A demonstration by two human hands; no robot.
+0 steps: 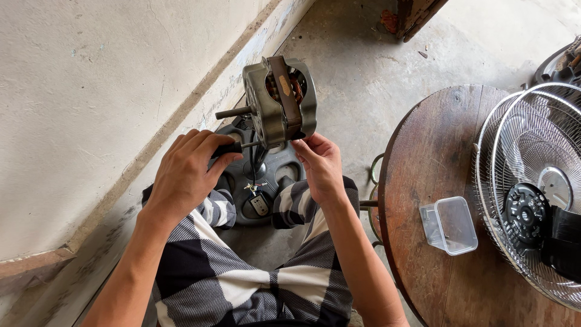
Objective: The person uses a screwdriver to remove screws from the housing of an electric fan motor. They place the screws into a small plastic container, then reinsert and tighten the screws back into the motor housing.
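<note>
A grey metal fan motor (279, 100) with a brown band and a protruding shaft stands up on its stand above a dark round fan base (257, 181). My left hand (187, 172) is shut on a black-handled screwdriver (233, 147) whose tip meets the motor's lower edge. My right hand (319, 163) pinches the motor's lower right corner with its fingertips. Loose wires and a small switch block (259, 203) hang below the motor, between my knees.
A round wooden table (436, 157) stands at right with a small clear plastic box (449, 225) and wire fan guards (532, 188) on it. A plastered wall (91, 103) runs along the left. Concrete floor (357, 60) lies beyond.
</note>
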